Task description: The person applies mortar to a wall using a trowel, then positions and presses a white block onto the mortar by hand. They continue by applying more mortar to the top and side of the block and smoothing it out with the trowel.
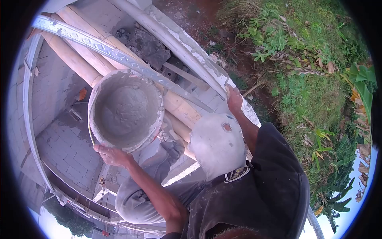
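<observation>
My left hand (113,155) is closed at the near rim of a round bucket (159,119), where its thin handle meets the edge. Wet grey mortar (129,105) lies inside, and dried mortar coats the rim. The bucket rests on or against bamboo poles (179,105). Farther right, my right hand (234,99) is closed at the mortar-smeared wall edge (217,73), beside the end of a long grey bar; its fingertips are partly hidden. Between my arms is a pale rounded form (219,145), apparently my knee, with a small hole.
A patterned metal strip (119,55) crosses the poles behind the bucket. Block walls (73,153) drop to a lower level on the left, with a curved metal channel (28,99) at the far left. Dark rubble (145,46) lies beyond the poles. Plants (286,44) grow below on the right.
</observation>
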`<state>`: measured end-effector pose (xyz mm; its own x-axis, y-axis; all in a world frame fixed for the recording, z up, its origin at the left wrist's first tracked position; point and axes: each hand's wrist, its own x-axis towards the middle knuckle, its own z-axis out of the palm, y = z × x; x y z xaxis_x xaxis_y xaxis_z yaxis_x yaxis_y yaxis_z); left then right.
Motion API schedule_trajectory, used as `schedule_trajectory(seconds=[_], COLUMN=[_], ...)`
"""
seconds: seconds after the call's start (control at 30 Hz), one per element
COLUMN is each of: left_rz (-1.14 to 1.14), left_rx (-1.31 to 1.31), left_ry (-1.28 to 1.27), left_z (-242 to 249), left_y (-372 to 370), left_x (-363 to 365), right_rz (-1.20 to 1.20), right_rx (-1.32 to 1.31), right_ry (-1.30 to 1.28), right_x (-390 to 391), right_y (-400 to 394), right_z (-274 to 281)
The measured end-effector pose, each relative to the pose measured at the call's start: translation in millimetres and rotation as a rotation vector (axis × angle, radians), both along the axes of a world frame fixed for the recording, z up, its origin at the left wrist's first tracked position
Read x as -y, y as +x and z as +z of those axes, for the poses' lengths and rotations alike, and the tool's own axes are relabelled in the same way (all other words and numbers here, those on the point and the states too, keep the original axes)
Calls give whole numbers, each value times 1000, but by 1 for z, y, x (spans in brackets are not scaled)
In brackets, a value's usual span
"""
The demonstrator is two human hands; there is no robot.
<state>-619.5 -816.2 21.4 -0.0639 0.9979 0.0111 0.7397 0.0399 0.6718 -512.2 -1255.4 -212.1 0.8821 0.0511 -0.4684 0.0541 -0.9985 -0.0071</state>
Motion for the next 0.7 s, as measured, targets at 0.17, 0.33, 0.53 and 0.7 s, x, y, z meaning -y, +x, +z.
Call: schedule_trajectory(seconds=[0.17,0.33,0.53,0.7], left_rz=[6,-19,-11,15], left_rx=[23,-9,81,80], left_ry=[-43,-2,-101,-113], left_z=[3,0,-6,-11], left_y=[-6,-16,-33,-37], left_x=[1,1,-14,-17], right_rz=[-94,-242,492,1218], right_rx=[-129,-39,-165,87], right_ry=[-59,524,863,389], right_x=[6,-26,-124,-226], right_y=[-9,5,71,86], right_z=[18,108,230,207])
